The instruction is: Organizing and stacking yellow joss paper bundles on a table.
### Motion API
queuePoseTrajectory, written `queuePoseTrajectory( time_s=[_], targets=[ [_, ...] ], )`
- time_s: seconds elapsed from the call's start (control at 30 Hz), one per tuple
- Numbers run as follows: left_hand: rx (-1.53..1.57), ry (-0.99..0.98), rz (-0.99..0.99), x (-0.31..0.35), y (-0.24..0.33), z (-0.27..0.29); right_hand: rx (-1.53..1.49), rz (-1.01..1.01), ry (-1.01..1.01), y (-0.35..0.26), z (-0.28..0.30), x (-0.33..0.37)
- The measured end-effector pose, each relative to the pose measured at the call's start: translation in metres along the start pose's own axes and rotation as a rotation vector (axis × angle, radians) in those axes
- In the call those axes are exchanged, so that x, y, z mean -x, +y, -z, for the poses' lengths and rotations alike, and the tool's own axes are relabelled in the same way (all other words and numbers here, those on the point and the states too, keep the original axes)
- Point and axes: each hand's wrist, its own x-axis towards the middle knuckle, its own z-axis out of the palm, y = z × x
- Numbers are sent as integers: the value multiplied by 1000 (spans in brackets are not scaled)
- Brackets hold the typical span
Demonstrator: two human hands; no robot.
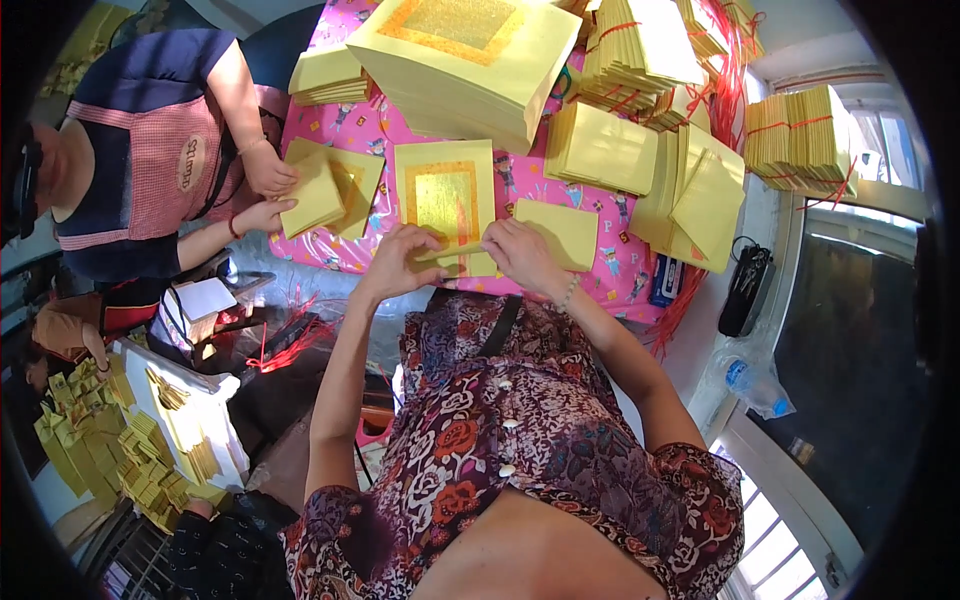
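A yellow paper sheet (482,180) with a gold foil square framed in orange lies on the pink table cover in front of me. Its near edge is turned up into a narrow fold. My left hand (398,262) pinches the left end of this fold between thumb and fingers. The right end is gripped by my right hand (522,255), whose fingertips press on the paper. Beside my right hand lies a folded yellow paper piece (570,232), partly behind that hand. A tall stack of yellow sheets (465,90) stands just beyond the sheet.
At left, a person's hands (268,190) hold folded yellow paper over another gold-square sheet (362,190). Tied yellow bundles (630,60) and loose folded papers (600,150) fill the right side. Red strings (680,300) hang off the edge. A plastic bottle (755,388) lies on the right ledge.
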Motion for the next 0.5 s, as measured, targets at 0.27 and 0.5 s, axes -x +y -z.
queuePoseTrajectory(
  time_s=[0.27, 0.5],
  targets=[
    [194, 260, 143, -15, -30, 21, -423, -277, -13, -1, 24, -42],
    [150, 334, 206, -38, -29, 25, -442, -350, 173, 10, -1, -48]
  ],
)
